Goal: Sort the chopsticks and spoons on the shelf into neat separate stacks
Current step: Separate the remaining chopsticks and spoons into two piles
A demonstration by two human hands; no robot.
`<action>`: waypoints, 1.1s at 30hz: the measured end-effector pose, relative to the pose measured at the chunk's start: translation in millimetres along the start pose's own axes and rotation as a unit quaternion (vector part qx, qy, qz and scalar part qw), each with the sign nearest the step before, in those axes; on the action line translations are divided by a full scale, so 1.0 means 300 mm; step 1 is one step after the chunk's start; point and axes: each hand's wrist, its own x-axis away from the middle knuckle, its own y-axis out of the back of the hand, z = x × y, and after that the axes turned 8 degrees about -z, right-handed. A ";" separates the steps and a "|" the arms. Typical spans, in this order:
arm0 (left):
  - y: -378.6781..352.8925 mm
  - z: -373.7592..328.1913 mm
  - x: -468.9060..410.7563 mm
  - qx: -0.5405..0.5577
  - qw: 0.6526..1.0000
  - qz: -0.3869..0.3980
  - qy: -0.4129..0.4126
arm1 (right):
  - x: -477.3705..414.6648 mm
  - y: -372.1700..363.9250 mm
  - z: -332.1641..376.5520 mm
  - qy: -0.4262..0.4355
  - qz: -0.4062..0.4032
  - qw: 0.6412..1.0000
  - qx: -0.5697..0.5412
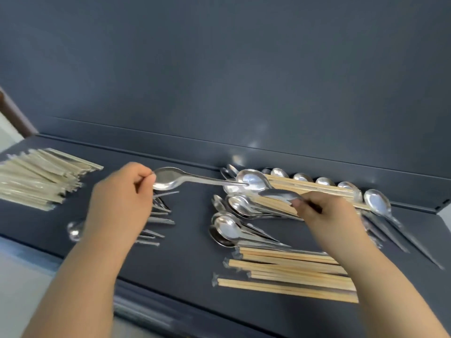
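A: What is the largest thing in front of you?
B: The shelf (190,264): a flat, matte, dark blue-grey top with a raised lip along its back. Your forearms cover part of its near edge.

A: And the chopsticks?
B: A big chopstick pile (41,179) lies at the far left, pale sticks in clear wrappers, with its left end cut off by the frame. On the right, the loose chopsticks (288,272), tan wood and also wrapped, lie side by side near the front. Their right ends are hidden under your right arm. The back chopsticks (305,185) lie under a row of spoons (324,181) by the lip. Blur makes any print on the wrappers unreadable.

A: The spoons?
B: A spoon heap (231,228) of shiny steel, oval bowls nested, sits between the 2 right-hand chopstick groups. The left spoons (158,220) lie under your left hand (122,198), so you see only handle tips and 1 bowl.

A: What do your hands hold?
B: Your left fingers (144,176) are curled and pinch the bowl of the left spoon (195,180). It is held above the shelf with its handle pointing right. Your right hand (327,211) pinches the right spoon (280,194) by its handle, bowl to the left, over the back chopsticks. That spoon is blurred.
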 end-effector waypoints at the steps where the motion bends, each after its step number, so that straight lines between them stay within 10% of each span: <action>1: 0.017 0.051 -0.040 -0.013 1.000 0.007 0.004 | -0.002 -0.030 0.033 0.002 0.001 1.000 0.000; 18: -0.061 0.631 -0.353 -0.011 0.971 0.235 -0.042 | 0.014 -0.695 0.537 -0.031 0.016 0.994 0.104; 33: 0.015 0.760 -0.385 0.025 0.965 0.235 -0.110 | -0.008 -0.867 0.648 0.033 -0.037 0.968 0.245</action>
